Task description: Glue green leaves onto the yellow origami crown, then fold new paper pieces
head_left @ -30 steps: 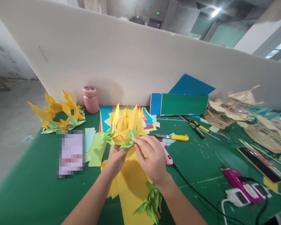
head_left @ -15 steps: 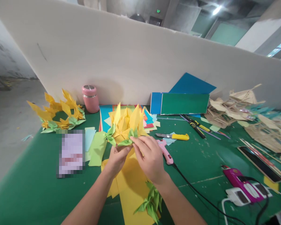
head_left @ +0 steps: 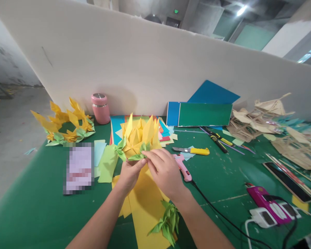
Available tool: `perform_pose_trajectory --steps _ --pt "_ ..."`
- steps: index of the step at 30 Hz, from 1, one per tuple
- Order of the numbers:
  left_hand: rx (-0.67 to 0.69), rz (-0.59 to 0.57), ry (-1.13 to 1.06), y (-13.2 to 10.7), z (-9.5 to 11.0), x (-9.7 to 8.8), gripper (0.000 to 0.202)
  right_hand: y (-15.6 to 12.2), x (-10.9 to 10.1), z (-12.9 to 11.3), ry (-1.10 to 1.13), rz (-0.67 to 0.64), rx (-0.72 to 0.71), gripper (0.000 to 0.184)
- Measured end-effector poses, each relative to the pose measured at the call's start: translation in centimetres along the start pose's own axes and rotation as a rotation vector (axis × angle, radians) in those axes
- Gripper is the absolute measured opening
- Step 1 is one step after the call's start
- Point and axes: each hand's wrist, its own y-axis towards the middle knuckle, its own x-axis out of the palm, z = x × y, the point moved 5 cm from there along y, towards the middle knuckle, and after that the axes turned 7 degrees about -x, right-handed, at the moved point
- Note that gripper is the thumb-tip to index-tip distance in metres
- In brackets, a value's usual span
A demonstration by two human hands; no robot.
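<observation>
Person holds a crown (head_left: 134, 140) of folded yellow paper with both hands, raised over the middle of the green table (head_left: 28, 204). Left hand (head_left: 128, 174) grips its lower edge from the near side, thumb by a green leaf (head_left: 137, 157) on the rim. Right hand (head_left: 165, 170) is narrow, thumb and fingertips pinching that leaf; exact contact partly hidden by the fingers. Another leaf (head_left: 120, 148) sits on the crown's left side. Yellow sheets (head_left: 145, 207) lie below the hands, a bunch of leaves (head_left: 167, 221) on them near the right forearm. Pink glue gun (head_left: 185, 170) just beside the right hand, partly behind it, cord running toward the near right; knife (head_left: 197, 151) beyond it, blade pointing left. Left side: green slips (head_left: 108, 164), a pixelated purple item (head_left: 80, 166), a second yellow crown (head_left: 67, 121) with green leaves, pink bottle (head_left: 100, 110) near the wall panel (head_left: 113, 52). Far right: wooden models (head_left: 245, 124); nearer, a magenta power bank (head_left: 265, 200) with cables.
</observation>
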Motion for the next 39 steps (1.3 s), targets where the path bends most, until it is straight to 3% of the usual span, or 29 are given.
perform_pose_trajectory --steps 9,13,18,26,39 --pt "0.061 -0.047 0.033 0.1 0.3 0.4 0.023 0.9 -0.6 0.8 0.047 -0.205 -0.073 0.031" --pt "0.101 -0.065 0.002 0.3 0.3 0.4 0.021 2.1 -1.0 1.9 -0.056 -0.244 -0.208 0.028" --pt "0.101 -0.054 -0.017 0.4 0.2 0.3 0.035 3.2 -1.0 2.6 -0.061 -0.241 -0.304 0.028" --pt "0.058 -0.039 -0.014 0.3 -0.1 -0.1 0.038 3.8 -0.7 3.4 0.015 -0.312 -0.25 0.028" --pt "0.077 -0.048 -0.022 0.2 -0.2 -0.1 0.047 4.7 0.0 3.0 -0.056 -0.465 -0.224 0.024"
